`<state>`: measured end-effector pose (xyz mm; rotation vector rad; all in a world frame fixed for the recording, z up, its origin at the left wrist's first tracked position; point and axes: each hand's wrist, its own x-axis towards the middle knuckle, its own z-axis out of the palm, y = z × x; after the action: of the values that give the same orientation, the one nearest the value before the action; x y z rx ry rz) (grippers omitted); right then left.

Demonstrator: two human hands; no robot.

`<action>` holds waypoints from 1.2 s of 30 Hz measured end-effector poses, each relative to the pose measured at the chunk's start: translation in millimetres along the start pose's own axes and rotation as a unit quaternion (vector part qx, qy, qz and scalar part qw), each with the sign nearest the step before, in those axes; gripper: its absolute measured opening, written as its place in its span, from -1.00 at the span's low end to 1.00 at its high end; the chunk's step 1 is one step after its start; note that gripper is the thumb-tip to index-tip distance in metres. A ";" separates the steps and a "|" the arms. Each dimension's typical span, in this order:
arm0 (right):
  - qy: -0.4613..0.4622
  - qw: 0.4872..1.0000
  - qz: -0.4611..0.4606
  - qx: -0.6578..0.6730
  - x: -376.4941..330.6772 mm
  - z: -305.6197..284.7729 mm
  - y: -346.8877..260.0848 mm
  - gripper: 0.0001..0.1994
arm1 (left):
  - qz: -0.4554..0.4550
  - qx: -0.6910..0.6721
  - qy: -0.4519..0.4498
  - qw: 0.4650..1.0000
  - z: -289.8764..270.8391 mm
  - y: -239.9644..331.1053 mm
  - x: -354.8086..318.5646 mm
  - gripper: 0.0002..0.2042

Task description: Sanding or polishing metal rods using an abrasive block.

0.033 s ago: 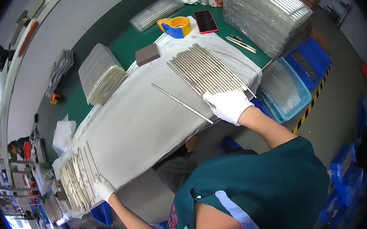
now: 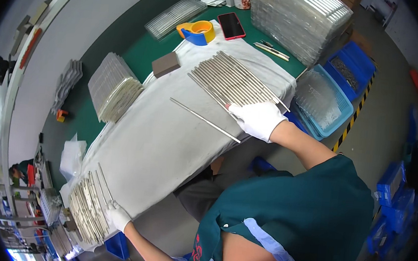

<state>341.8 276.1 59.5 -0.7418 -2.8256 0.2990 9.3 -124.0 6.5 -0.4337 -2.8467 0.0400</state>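
My left hand (image 2: 119, 216), in a white glove, is at the near side of a loose pile of thin metal rods (image 2: 85, 206) at the lower left. Its fingertips are closed at the near end of a rod (image 2: 103, 181) lying beside that pile. My right hand (image 2: 257, 121), also gloved, lies over the near ends of a flat row of silvery rods (image 2: 233, 79). Its thumb stretches out along the row's left side; the other fingers are hard to separate. Between the two groups, a single rod (image 2: 205, 120) lies alone on the white cloth (image 2: 143, 144).
Beyond the cloth sit a brown block (image 2: 166, 64), a tape dispenser (image 2: 197, 32), a phone (image 2: 231, 26) and pens (image 2: 271, 50). Stacked clear trays (image 2: 113, 87) stand left, with a wrapped stack (image 2: 298, 24) at far right. Blue bins (image 2: 351, 71) and a basket (image 2: 323, 101) border the right end.
The whole view has shifted slightly. Both hands and the rods stay in practically the same places.
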 end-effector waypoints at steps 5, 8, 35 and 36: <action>0.065 0.975 -0.125 0.171 8.5 5.8 -35.5 -0.64 | 0.056 -0.035 0.049 0.997 12.4 26.4 18.1 -0.71; -0.037 0.904 -0.179 0.387 13.4 39.1 -75.2 -0.61 | 0.071 -0.049 0.057 0.995 8.8 43.8 24.5 -0.71; -0.191 0.890 0.055 0.410 5.6 28.1 -63.6 -0.52 | -0.204 -0.707 -0.430 0.523 -49.9 161.5 -152.2 -0.72; -0.196 0.913 0.023 0.358 0.7 27.2 -65.2 -0.52 | -0.201 -0.710 -0.450 0.504 -46.7 159.2 -154.5 -0.68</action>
<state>304.5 217.0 49.5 -0.6152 -2.6871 1.5341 209.8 -18.4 2.2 0.1643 -2.7902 -3.0525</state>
